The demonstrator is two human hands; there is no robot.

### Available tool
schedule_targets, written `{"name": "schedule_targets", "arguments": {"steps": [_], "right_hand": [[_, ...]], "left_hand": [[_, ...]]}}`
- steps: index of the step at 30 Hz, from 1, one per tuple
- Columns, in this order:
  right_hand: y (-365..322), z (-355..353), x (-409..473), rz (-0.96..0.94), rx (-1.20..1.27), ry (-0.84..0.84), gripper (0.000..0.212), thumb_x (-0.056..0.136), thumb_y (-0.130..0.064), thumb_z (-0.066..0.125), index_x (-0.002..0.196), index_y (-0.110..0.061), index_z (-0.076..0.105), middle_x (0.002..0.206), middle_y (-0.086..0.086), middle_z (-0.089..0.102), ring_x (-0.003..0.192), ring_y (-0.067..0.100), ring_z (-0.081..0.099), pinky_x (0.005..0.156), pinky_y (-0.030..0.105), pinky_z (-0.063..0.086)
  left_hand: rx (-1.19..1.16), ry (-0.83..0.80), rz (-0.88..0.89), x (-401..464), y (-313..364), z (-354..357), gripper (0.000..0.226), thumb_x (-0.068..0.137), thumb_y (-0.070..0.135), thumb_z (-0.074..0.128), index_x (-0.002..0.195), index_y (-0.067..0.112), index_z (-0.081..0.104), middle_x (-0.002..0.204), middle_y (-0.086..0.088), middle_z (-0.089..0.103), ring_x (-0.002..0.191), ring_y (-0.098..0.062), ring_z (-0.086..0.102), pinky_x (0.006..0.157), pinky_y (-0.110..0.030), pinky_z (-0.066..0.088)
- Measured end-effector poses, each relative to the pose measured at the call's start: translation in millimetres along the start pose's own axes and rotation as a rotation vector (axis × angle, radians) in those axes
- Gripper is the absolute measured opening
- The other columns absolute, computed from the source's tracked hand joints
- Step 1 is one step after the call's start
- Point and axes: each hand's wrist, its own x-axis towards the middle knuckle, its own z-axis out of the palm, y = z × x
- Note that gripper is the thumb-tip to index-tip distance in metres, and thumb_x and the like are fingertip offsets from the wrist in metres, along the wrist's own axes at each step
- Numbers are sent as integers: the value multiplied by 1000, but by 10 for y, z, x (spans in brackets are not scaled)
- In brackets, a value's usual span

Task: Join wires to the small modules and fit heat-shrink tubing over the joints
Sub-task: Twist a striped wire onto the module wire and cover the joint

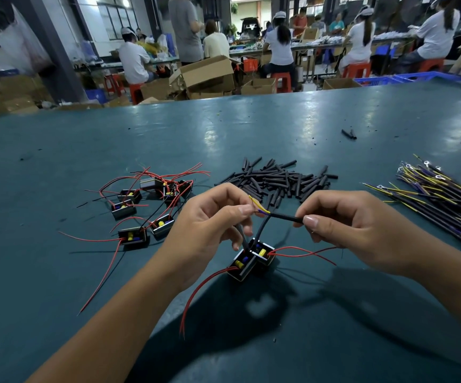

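Two small black modules [252,258] with yellow and blue parts inside hang side by side just above the green table, red leads trailing from them. My left hand [210,222] pinches the twisted joint of yellow and purple wire ends [259,209] above the modules. My right hand [345,228] pinches a black heat-shrink tube [285,217] on the cable that runs to that joint. A pile of black heat-shrink tube pieces [281,179] lies just beyond my hands.
Several more modules with red and black leads [152,208] lie to the left. A bundle of black cables with yellow and purple ends [441,197] lies at the right. Two stray tube pieces [349,134] sit farther back. People work at benches beyond the table's far edge.
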Motion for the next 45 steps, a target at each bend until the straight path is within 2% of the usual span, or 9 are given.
{"name": "schedule_targets", "arguments": {"steps": [7, 18, 22, 27, 29, 32, 38, 42, 45], "right_hand": [[-15, 13, -17, -33, -81, 12, 9, 89, -28, 61, 91, -25, 68, 76, -12, 67, 70, 2, 63, 64, 10, 45], [2, -25, 15, -47, -81, 35, 12, 88, -25, 59, 91, -19, 69, 73, -13, 65, 65, 0, 60, 61, 6, 41], [29, -40, 25, -19, -5, 35, 11, 88, -28, 59, 89, -24, 69, 70, -6, 64, 60, 0, 54, 57, 7, 39], [58, -43, 35, 8, 42, 30, 10, 88, -31, 59, 89, -27, 68, 68, -6, 63, 61, 1, 51, 56, 10, 39], [59, -43, 37, 8, 34, 25, 10, 88, -30, 59, 89, -27, 69, 68, -6, 63, 61, 2, 51, 56, 11, 39], [54, -44, 35, -2, 25, 17, 10, 88, -29, 59, 89, -27, 69, 68, -7, 64, 63, 0, 54, 57, 9, 40], [44, -51, 29, -56, 22, 24, 8, 93, -23, 65, 94, -16, 69, 73, -13, 64, 65, -1, 57, 62, 5, 41], [36, -58, 39, -78, 3, 22, 9, 91, -25, 64, 96, -19, 68, 81, -14, 65, 74, -1, 59, 68, 9, 45], [12, -132, 18, -56, -11, 17, 8, 89, -28, 65, 95, -23, 69, 87, -6, 67, 79, 8, 61, 71, 19, 51]], "left_hand": [[-111, 35, -85, 20, -41, 10, 15, 83, 2, 57, 80, 14, 65, 68, -9, 60, 57, -18, 53, 53, -23, 46], [-86, 39, -55, 38, -28, -38, 9, 87, 7, 67, 90, 11, 75, 77, -6, 64, 64, -15, 57, 60, -22, 48], [156, 17, 65, 13, 0, -73, 8, 89, 18, 75, 94, 13, 76, 77, -1, 69, 66, -13, 62, 64, -21, 51], [631, -17, 279, 5, -12, -86, 6, 93, 25, 69, 95, 19, 69, 83, 13, 65, 74, -8, 62, 69, -17, 48], [683, -14, 308, 11, -22, -73, 9, 97, 30, 65, 93, 22, 66, 82, 14, 60, 73, -9, 57, 68, -18, 45], [510, -41, 162, 11, -13, -54, 18, 96, 36, 57, 86, 23, 65, 75, 4, 58, 66, -14, 54, 60, -28, 46], [56, -50, -137, 18, -32, -15, 13, 91, 16, 59, 80, 18, 66, 70, -6, 53, 61, -16, 50, 56, -24, 43], [-118, -118, -184, 10, -6, -31, 8, 87, 20, 67, 84, 13, 66, 74, -6, 55, 62, -16, 50, 55, -24, 44], [9, -111, -111, -4, -9, -35, 11, 93, 22, 66, 87, 13, 64, 74, -3, 55, 62, -14, 51, 58, -22, 45]]}}
